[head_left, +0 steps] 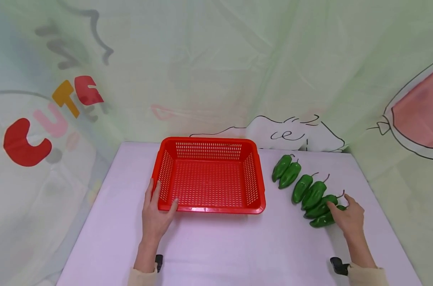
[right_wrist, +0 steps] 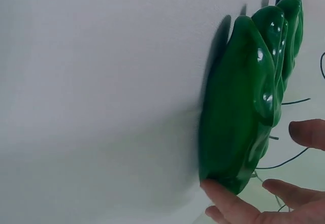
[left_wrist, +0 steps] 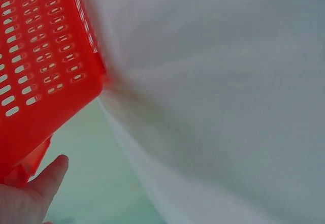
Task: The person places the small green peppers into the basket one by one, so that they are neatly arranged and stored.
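Honestly, the dicey part is the right hand (head_left: pixel 350 218): it's spread, thumb well apart from the fingers, with a fingertip seemingly touching the stem end of the nearest green pepper (head_left: pixel 321 221). That skin looks glossy, so a lopsided pinch could squirt it loose, and its close neighbour could get knocked rolling too. Over at the near left corner of the red basket (head_left: pixel 216 209), the left hand (head_left: pixel 157 218) has its fingers spread; pushing too hard might skid it. Headcount: six green peppers (head_left: pixel 303 188) right of the basket on the surface (head_left: pixel 237 250), one basket, two hands.
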{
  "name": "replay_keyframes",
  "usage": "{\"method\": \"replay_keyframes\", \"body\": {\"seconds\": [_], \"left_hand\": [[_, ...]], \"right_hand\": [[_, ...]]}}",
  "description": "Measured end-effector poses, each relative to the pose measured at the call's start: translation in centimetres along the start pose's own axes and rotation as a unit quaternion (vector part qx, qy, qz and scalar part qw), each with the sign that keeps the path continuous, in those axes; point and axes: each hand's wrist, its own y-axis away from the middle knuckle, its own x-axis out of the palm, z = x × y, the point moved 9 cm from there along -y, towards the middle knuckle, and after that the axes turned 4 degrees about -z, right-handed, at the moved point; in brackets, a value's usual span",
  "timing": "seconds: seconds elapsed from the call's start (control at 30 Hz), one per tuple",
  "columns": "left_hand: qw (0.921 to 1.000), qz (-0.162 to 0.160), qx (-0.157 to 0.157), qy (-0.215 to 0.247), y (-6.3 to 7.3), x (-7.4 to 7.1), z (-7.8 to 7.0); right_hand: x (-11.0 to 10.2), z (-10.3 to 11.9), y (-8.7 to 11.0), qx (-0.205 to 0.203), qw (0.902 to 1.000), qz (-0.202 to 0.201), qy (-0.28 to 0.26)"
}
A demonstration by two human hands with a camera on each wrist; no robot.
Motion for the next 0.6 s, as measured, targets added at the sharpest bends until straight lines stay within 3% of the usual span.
{"method": "replay_keyframes", "body": {"seconds": [0.27, 0.6], "left_hand": [[0.9989, -0.019, -0.003, 0.044, 0.1, -0.1, 0.4], [0.9983, -0.023, -0.011, 0.052, 0.1, 0.0, 0.7]], "right_hand": [[0.0, -0.7, 0.3, -0.02, 0.9992, -0.034, -0.006], [0.1, -1.9, 1.1, 0.037, 0.9985, -0.035, -0.018]]}}
